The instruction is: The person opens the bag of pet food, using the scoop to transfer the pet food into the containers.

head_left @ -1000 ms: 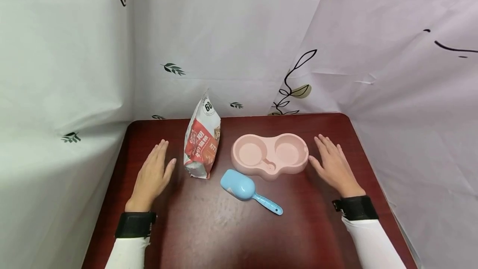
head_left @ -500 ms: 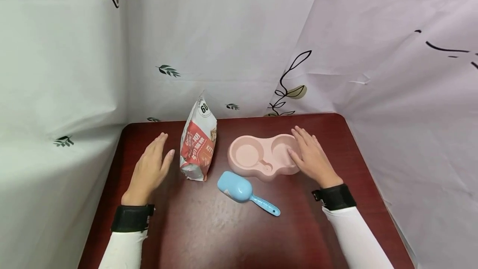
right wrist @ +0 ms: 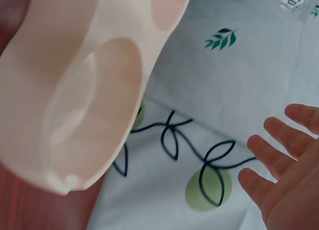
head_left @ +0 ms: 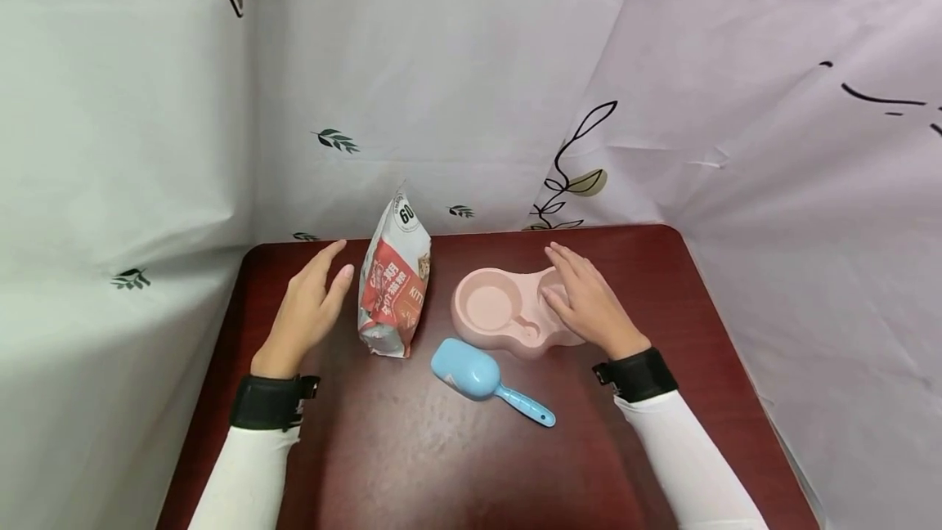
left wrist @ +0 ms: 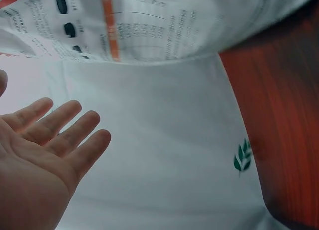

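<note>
A red and white pet food bag (head_left: 397, 285) stands upright on the table. My left hand (head_left: 305, 309) is just left of it, fingers extended, apart from the bag; the left wrist view shows the bag's printed side (left wrist: 149, 30) beyond the spread fingers (left wrist: 79, 130). My right hand (head_left: 589, 301) hovers over the right bowl of a pink double pet bowl (head_left: 491, 305), hiding part of it. In the right wrist view its straight fingers (right wrist: 279, 135) are apart from the bowl (right wrist: 114, 90). Below the bowl lies a light blue scoop (head_left: 471, 370), touched by neither hand.
The dark red wooden table (head_left: 427, 464) has rounded far corners. White cloth (head_left: 441, 88) printed with leaves and vines hangs behind it and along both sides. Black bands (head_left: 639, 376) circle both wrists over white sleeves.
My right hand has moved left from beside the pink bowl to over its right part. My left hand has shifted slightly up and right, nearer the bag. Bag, bowl and scoop stay put.
</note>
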